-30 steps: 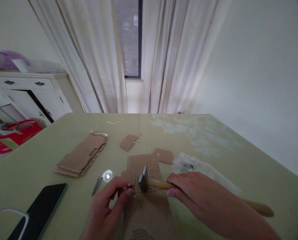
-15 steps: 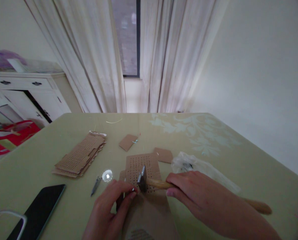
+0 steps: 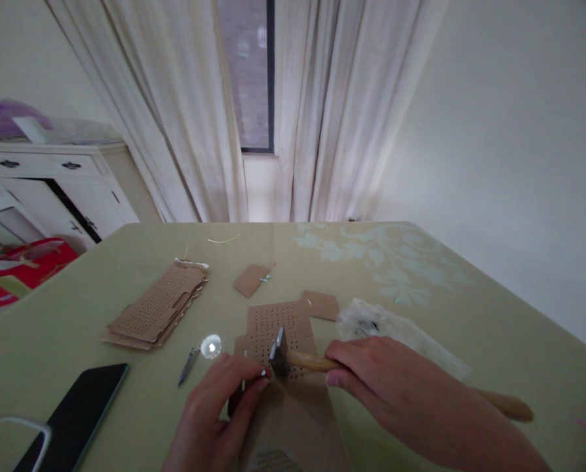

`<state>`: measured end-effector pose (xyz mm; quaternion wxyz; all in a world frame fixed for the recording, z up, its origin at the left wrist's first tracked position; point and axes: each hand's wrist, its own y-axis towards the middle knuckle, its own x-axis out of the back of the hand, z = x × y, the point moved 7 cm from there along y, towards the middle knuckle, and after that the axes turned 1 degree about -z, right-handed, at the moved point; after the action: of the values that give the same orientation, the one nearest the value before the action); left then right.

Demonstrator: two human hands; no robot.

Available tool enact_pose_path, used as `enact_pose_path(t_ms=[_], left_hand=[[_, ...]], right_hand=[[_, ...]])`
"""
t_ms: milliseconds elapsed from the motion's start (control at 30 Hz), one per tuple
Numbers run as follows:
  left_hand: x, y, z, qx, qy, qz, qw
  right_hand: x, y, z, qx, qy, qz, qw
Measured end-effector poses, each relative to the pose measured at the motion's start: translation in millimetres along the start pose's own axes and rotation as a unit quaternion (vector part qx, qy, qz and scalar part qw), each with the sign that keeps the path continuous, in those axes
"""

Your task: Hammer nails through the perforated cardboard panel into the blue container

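My right hand (image 3: 376,373) is wrapped around the wooden handle of a hammer (image 3: 305,360). The hammer's metal head hangs just above a piece of cardboard punched with rows of holes (image 3: 282,316). Close to the left of that head, my left hand (image 3: 227,400) pinches a nail (image 3: 263,373) between thumb and forefinger. Only the nail's shiny top shows; its lower part is hidden by the fingers. The hammer head and the nail are apart. Beyond my left hand lie several loose nails (image 3: 188,367) and a small clear round dish (image 3: 211,346).
A stack of punched cardboard (image 3: 158,305) lies at left, with a dark phone (image 3: 77,419) and white cable (image 3: 42,429) nearer me. Small cardboard scraps (image 3: 252,280) lie ahead. A crumpled clear plastic bag (image 3: 406,331) rests beyond my right hand on the green table (image 3: 470,328).
Very little differs: the hammer head has shifted very slightly left, and the nail's top shows a little more clearly between my left fingers.
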<state>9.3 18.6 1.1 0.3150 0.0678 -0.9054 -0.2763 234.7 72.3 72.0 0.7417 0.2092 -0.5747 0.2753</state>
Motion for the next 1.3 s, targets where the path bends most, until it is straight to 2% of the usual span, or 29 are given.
enact_pose_path(t_ms=[100, 300, 467, 600, 800, 967, 1133, 1300], left_hand=[[-0.8, 1.1, -1.8, 0.008, -0.003, 0.002, 1.0], [0.5, 0.2, -3.0, -0.002, 0.01, -0.008, 1.0], [0.8, 0.8, -4.8, -0.008, 0.017, -0.009, 1.0], [2.1, 1.0, -7.7, -0.011, 0.009, -0.017, 1.0], [-1.2, 1.7, -8.3, -0.008, 0.038, 0.012, 0.999], [-1.1, 1.8, -9.2, -0.016, 0.03, 0.002, 0.999], [-3.7, 0.2, -5.0, -0.005, 0.029, 0.02, 0.999], [-5.3, -1.4, -0.3, 0.011, 0.005, 0.011, 1.0]], right_hand=[[-1.2, 1.1, 2.6, 0.007, 0.03, 0.03, 0.999], [-5.3, 0.2, 0.6, -0.008, 0.042, 0.049, 0.998], [2.0, 0.5, 1.1, -0.009, 0.024, 0.021, 0.999], [15.3, 0.0, 5.2, -0.025, 0.095, -0.024, 0.995], [13.2, -6.7, 12.2, -0.01, 0.099, -0.004, 0.995], [22.7, -8.8, 14.0, -0.008, 0.108, -0.052, 0.993], [8.3, -8.7, 13.4, -0.005, 0.089, -0.004, 0.996], [12.2, -11.8, 11.9, -0.006, 0.102, -0.025, 0.994]])
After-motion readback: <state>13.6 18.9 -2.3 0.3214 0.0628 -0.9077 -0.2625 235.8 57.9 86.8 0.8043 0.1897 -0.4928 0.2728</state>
